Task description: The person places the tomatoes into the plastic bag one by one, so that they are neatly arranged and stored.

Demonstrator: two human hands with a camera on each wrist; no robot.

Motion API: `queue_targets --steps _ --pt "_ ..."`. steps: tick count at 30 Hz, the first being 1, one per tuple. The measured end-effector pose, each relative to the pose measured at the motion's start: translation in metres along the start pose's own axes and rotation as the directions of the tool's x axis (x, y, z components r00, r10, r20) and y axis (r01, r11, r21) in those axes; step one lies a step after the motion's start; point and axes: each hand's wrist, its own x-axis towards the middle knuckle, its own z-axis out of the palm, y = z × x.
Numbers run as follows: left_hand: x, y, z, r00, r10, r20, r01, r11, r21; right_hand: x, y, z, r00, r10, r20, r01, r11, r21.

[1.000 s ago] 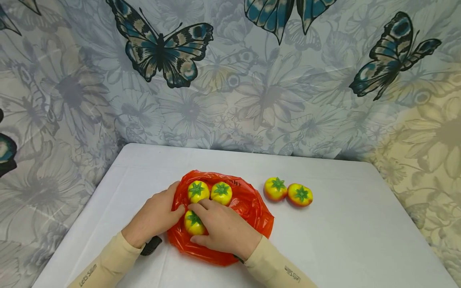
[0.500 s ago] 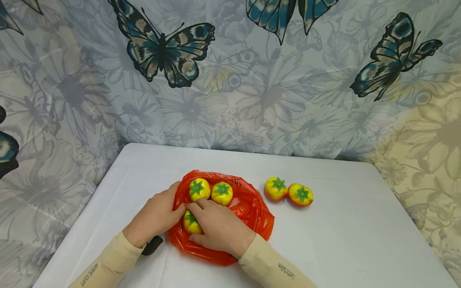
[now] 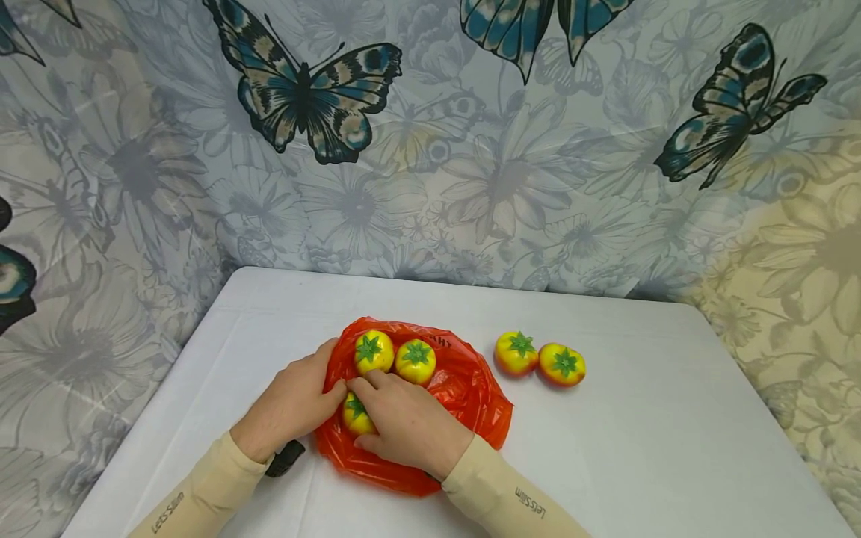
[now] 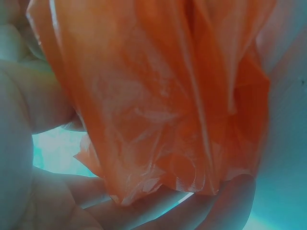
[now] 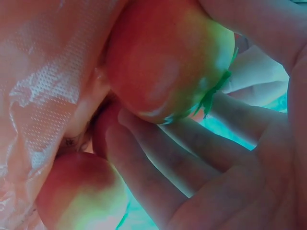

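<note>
A red plastic bag (image 3: 471, 400) lies spread open on the white table, its mouth facing up. At its left rim, my left hand (image 3: 296, 400) grips the plastic between thumb and fingers; the left wrist view shows fingers curled beneath the folded film (image 4: 144, 110). My right hand (image 3: 413, 426) reaches into the bag and holds a yellow-red tomato (image 3: 356, 417) with a green star-shaped calyx. Thumb and fingers surround that tomato (image 5: 168, 57) in the right wrist view. Just behind it in the bag sit a tomato (image 3: 374, 350) and another tomato (image 3: 415, 362).
To the right of the bag, a tomato (image 3: 516, 353) and a second tomato (image 3: 562, 365) lie side by side on the white table (image 3: 646, 441). A small black object (image 3: 285, 458) shows under the left wrist. Butterfly-patterned fabric (image 3: 430, 187) rises behind the table.
My right hand has shifted slightly left with the tomato in its grip. The back left tomato in the bag has moved a little away. My left hand stays at the rim.
</note>
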Motion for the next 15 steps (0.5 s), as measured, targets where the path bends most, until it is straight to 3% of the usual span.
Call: queue_targets --steps 15 --pt "0.0 0.0002 0.0006 1.0 0.003 -0.004 -0.003 1.0 0.012 -0.0004 0.0007 0.0014 1.0 0.003 0.012 -0.003 1.0 -0.011"
